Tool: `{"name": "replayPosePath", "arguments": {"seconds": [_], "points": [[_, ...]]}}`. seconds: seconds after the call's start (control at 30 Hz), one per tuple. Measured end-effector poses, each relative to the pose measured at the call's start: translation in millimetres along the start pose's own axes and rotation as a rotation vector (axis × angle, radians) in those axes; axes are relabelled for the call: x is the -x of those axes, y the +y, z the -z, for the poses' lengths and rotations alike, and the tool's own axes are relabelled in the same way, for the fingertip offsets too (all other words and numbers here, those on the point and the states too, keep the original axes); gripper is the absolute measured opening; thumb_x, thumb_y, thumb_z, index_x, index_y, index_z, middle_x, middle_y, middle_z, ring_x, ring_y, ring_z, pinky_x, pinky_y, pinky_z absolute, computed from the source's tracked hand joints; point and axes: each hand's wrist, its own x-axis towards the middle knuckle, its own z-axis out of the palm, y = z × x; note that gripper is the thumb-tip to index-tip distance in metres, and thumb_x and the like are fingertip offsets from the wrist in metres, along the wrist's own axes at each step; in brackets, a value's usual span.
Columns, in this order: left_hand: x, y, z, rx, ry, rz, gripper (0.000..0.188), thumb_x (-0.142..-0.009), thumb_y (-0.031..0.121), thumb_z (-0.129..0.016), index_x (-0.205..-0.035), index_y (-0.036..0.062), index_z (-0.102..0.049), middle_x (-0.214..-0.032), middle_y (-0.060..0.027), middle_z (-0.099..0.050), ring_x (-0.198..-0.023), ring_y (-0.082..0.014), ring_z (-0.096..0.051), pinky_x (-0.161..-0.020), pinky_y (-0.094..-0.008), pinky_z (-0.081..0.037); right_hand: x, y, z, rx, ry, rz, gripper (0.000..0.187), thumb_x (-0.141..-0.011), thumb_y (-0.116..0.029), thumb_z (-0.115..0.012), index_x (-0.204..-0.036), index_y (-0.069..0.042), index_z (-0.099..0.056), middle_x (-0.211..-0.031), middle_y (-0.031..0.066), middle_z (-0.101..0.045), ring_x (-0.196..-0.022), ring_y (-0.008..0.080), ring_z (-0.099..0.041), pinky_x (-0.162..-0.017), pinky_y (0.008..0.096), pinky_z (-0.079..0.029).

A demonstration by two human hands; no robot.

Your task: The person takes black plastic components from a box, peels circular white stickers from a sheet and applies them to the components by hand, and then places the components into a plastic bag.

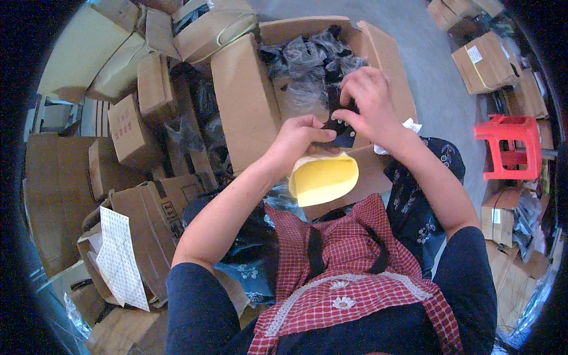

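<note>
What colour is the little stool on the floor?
Red. The stool stands on the grey floor at the right of the head view.

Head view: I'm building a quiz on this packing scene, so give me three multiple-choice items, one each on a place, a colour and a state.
1. Where is the small black part?
A. between both hands
B. on the stool
C. on the floor

2. What colour is the plastic stool?
A. blue
B. red
C. green

3. How does the big cardboard box stand?
A. taped shut
B. crushed flat
C. open, with black bagged items inside

Key: 1 A, the left hand and right hand both pinch it; 2 B, it is plainly red; 3 C, its flaps are spread.
</note>
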Motion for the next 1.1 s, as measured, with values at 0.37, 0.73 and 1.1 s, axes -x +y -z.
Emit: {"name": "replayPosePath", "arguments": {"seconds": [0.37, 0.73, 1.1], "points": [[4, 3, -14, 0.120, -0.058, 0.046, 0.014, -0.083, 0.012, -0.072, -0.083, 0.0110, -0.058, -0.072, 0.0005, -0.061, -0.049, -0.0040, -0.041, -0.045, -0.0197, -0.030, -7, 26, 6, -0.661, -0.252, -0.415, 0.048, -0.084, -0.036, -0.069, -0.116, -0.003, -0.058, -0.107, 0.0176, -0.067, -0.100, 0.0329, -0.065, -0.086, 0.0379, -0.051], [-1, 15, -4, -0.138, -0.131, 0.090, 0.016, -0.082, 0.014, -0.073, -0.082, 0.0103, -0.057, -0.068, 0.0020, -0.059, -0.047, -0.0048, -0.043, -0.043, -0.0215, -0.032, 2, 39, 20, -0.409, -0.455, -0.060, 0.072, -0.073, -0.030, -0.077, -0.132, -0.004, -0.046, -0.119, 0.0177, -0.058, -0.109, 0.0319, -0.059, -0.092, 0.0393, -0.047], [-9, 12, 11, -0.293, -0.189, 0.147, 0.018, -0.078, 0.017, -0.075, -0.080, 0.0124, -0.058, -0.067, 0.0035, -0.058, -0.051, -0.0054, -0.047, -0.046, -0.0224, -0.033, 0, 20, 15, -0.182, -0.530, 0.156, 0.055, -0.080, -0.023, -0.070, -0.126, -0.003, -0.048, -0.114, 0.0174, -0.057, -0.101, 0.0360, -0.061, -0.084, 0.0411, -0.052]]}}
